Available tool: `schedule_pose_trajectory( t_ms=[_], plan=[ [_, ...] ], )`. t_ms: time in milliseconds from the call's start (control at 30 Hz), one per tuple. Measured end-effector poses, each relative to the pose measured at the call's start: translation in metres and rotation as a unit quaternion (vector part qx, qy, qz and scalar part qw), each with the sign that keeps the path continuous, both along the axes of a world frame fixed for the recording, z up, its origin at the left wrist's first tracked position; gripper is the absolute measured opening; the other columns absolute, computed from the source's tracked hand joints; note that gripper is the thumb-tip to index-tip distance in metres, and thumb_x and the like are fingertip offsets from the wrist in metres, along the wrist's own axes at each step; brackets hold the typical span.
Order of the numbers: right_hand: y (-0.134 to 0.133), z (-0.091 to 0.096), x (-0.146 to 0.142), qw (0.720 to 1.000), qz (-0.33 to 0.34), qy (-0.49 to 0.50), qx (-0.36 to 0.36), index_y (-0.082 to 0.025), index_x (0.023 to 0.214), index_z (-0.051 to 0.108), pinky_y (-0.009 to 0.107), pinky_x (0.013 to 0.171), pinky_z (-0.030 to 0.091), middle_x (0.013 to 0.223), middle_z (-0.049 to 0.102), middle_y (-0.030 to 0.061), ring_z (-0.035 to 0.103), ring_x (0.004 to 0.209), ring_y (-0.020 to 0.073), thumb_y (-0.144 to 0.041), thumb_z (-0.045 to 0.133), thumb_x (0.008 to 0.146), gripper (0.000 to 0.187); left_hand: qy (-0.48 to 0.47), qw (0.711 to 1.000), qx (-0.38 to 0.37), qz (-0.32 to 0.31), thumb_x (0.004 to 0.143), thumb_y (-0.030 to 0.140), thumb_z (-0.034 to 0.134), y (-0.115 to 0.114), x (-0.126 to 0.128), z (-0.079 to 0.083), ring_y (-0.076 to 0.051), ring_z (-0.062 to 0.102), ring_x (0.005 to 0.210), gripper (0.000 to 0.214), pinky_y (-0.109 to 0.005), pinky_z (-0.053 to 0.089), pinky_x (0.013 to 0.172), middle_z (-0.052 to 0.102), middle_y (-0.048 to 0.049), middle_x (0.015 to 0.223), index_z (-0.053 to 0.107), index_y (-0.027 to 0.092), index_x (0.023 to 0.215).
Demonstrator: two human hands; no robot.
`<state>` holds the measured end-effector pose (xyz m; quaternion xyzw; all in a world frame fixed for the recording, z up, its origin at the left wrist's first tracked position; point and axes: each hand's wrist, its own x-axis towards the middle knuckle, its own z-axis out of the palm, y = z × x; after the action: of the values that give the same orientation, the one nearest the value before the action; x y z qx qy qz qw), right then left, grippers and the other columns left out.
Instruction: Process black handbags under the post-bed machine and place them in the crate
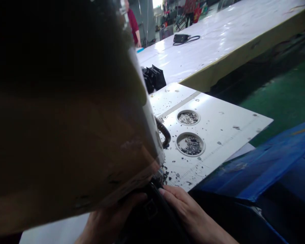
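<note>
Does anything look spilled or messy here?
Yes: small dark scraps lie scattered over the white board and inside its two round recesses, some just ahead of the right hand. Such loose litter stands out against the pale surface.

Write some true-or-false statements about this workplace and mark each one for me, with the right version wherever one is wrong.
1. The left hand and right hand both touch a black item. True.

2. The white worktop has four round recesses. False: two round recesses show.

3. Dark scraps lie in those recesses. True.

4. A red cup stands on the long white table behind. False: a black object with a looped cord or strap lies there.

5. Something blue is to the right of the worktop's near end. True.

6. The floor beyond the worktop is red. False: it is green.
</note>
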<state>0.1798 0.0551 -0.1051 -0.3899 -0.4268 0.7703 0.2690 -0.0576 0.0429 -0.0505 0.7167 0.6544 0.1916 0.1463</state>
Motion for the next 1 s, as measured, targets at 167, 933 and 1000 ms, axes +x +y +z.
schedule_pose_trajectory(
  t_ms=[167, 933, 1000],
  plan=[
    [0.001, 0.005, 0.002, 1.0, -0.006, -0.008, -0.001, -0.021, 0.075, 0.054, 0.031, 0.079, 0.044, 0.082, 0.053, 0.0011, 0.051, 0.083, 0.0206, -0.069, 0.049, 0.096, 0.052, -0.024, 0.999, -0.041, 0.008, 0.084, 0.059, 0.076, 0.001, -0.005, -0.004, -0.033, 0.079, 0.099, 0.034, -0.049, 0.065, 0.096, 0.084, -0.0028, 0.105, 0.085, 0.033, 0.103],
    [0.002, -0.005, 0.001, 0.995, -0.034, 0.053, -0.076, -0.019, 0.067, 0.057, 0.027, 0.066, 0.044, 0.071, 0.056, -0.0005, 0.052, 0.072, 0.0169, -0.074, 0.063, 0.086, 0.058, -0.131, 0.985, -0.081, 0.075, 0.081, 0.057, 0.079, 0.006, 0.005, -0.007, -0.037, 0.075, 0.111, 0.039, -0.056, 0.056, 0.108, 0.083, -0.0064, 0.114, 0.083, 0.028, 0.106],
    [0.001, -0.009, 0.0, 0.995, -0.036, 0.057, -0.079, -0.018, 0.069, 0.06, 0.026, 0.065, 0.043, 0.072, 0.057, 0.0001, 0.052, 0.072, 0.0169, -0.073, 0.063, 0.087, 0.058, -0.13, 0.986, -0.076, 0.075, 0.081, 0.057, 0.078, 0.007, 0.005, -0.007, -0.036, 0.075, 0.11, 0.04, -0.054, 0.057, 0.107, 0.083, -0.0067, 0.113, 0.083, 0.027, 0.107]
  ],
)
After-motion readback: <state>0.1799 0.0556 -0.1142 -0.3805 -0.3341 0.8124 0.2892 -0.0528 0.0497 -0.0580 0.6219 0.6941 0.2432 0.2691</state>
